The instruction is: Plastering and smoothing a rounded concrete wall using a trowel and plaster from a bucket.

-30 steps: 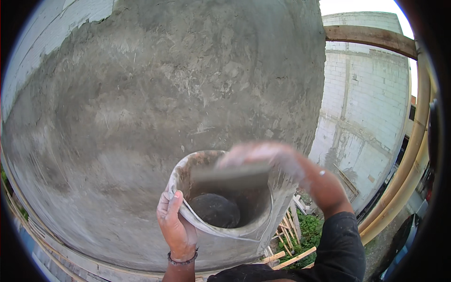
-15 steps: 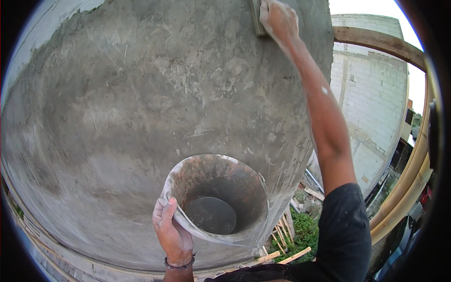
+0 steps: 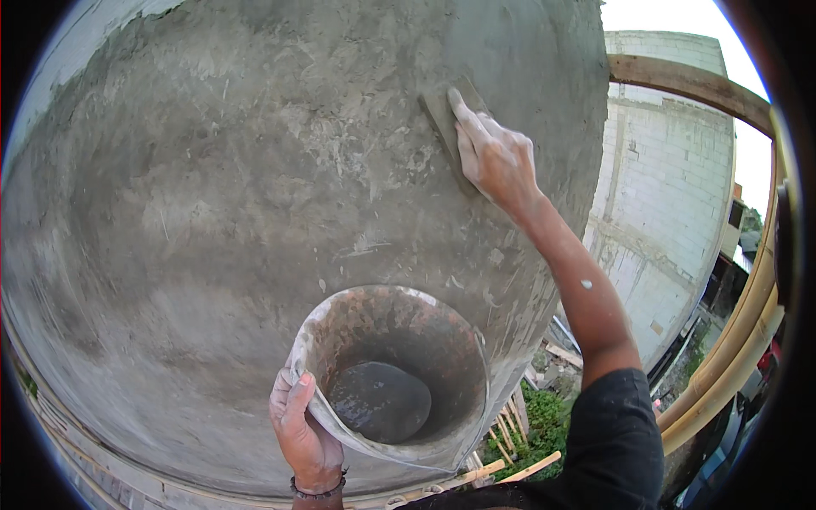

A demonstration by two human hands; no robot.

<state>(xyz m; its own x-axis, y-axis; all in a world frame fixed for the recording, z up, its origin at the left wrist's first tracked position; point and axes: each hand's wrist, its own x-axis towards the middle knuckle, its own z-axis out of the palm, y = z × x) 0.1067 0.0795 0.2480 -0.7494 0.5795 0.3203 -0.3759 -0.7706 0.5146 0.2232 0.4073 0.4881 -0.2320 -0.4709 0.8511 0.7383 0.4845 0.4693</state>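
Note:
My right hand [image 3: 500, 161] grips a flat rectangular plastering float [image 3: 444, 123], its face against the grey plastered wall [image 3: 212, 212] in the upper right part. The plaster there looks damp and smoother than the rough patches to the left. Below, my left hand [image 3: 306, 429] pinches the left rim of a bucket [image 3: 399, 319], thumb over the edge and fingers outside. The bucket leans toward me close to the wall, and grey watery cement mix [image 3: 378, 404] lies in its bottom. Pale residue coats both hands' fingers.
A wooden beam [image 3: 688, 81] and bamboo poles [image 3: 722, 365] stand to the right. Beyond them rises a pale block wall [image 3: 663, 187]. The wall's right edge is near my right arm. Far below are green plants [image 3: 544, 416] and loose sticks.
My right hand has brought the float down the wall and slightly left, tilting it. The left hand and bucket have shifted only slightly in the view.

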